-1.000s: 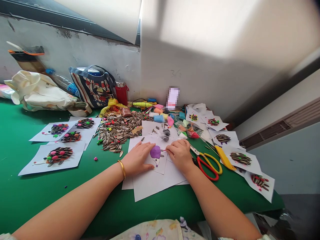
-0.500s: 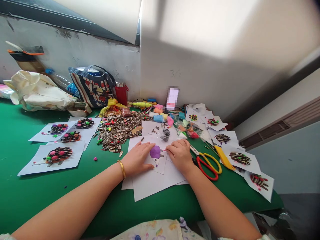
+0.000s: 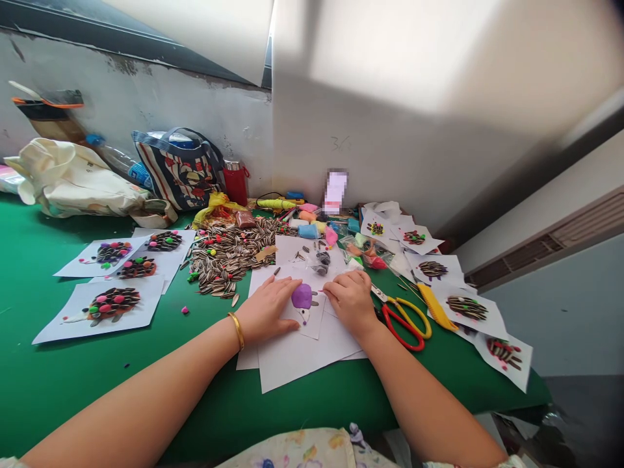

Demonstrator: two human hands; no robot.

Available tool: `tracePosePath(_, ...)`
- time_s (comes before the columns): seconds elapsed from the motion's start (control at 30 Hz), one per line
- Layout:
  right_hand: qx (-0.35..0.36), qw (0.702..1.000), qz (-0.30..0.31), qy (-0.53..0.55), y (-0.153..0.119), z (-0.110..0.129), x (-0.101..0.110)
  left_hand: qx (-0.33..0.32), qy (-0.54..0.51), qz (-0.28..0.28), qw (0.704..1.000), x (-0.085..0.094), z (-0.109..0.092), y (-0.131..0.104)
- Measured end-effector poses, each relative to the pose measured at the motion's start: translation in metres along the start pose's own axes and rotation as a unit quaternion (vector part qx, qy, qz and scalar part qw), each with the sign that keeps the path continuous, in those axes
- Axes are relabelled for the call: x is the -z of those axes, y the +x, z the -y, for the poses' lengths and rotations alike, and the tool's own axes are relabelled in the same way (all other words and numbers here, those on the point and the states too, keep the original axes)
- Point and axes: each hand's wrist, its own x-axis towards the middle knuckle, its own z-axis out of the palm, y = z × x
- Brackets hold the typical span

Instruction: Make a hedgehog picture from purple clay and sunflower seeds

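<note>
Head view: hands unmoved, perhaps steadying. Left fingers (image 3: 286,286) spread flat beside purple shape (image 3: 301,296); right fingers (image 3: 341,287) pinch pink sliver (image 3: 320,290).

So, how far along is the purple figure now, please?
Looks done: the purple body has a pale face with an eye and nose, and two dark legs.

In hand: the left hand lies beside it; the right hand pinches something small and pink.

Probably left: its back is bare, while the hedgehog at far left carries seeds and coloured balls.
</note>
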Motion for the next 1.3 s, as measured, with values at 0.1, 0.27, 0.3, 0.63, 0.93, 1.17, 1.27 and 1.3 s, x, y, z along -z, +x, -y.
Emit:
tracePosePath(0.1,0.001,1.000,0.004,0.000,-0.0002,-0.0009,-0.0008,-0.001,0.002,-0.002,1.000,0.0003,-0.0001,-0.0001)
tracePosePath(0.27,0.010,1.000,0.011,-0.006,0.0004,0.0001,-0.0040,-0.005,0.000,-0.005,1.000,-0.0008,0.0012,-0.0001)
tracePosePath(0.3,0.011,1.000,0.010,-0.008,0.0004,0.0005,-0.0045,-0.004,0.001,-0.005,1.000,-0.0011,0.0014,-0.0001)
tracePosePath(0.63,-0.006,1.000,-0.008,-0.006,0.0005,-0.0028,-0.0008,-0.003,-0.003,-0.006,1.000,-0.0006,0.0008,0.0001)
tracePosePath(0.93,0.004,1.000,-0.003,-0.012,0.0009,-0.0014,-0.0038,-0.006,-0.003,-0.006,1.000,-0.0009,0.0010,-0.0001)
tracePosePath(1.17,-0.001,1.000,-0.001,-0.021,0.0012,-0.0019,-0.0022,-0.009,-0.005,-0.011,1.000,-0.0010,0.0022,0.0002)
tracePosePath(1.27,-0.019,0.999,-0.016,-0.026,0.0004,-0.0029,-0.0030,-0.008,-0.009,-0.010,1.000,-0.0013,0.0023,0.0000)
tracePosePath(1.3,-0.029,0.999,-0.024,-0.028,-0.0001,-0.0040,-0.0034,-0.007,-0.011,-0.011,1.000,-0.0016,0.0025,-0.0002)
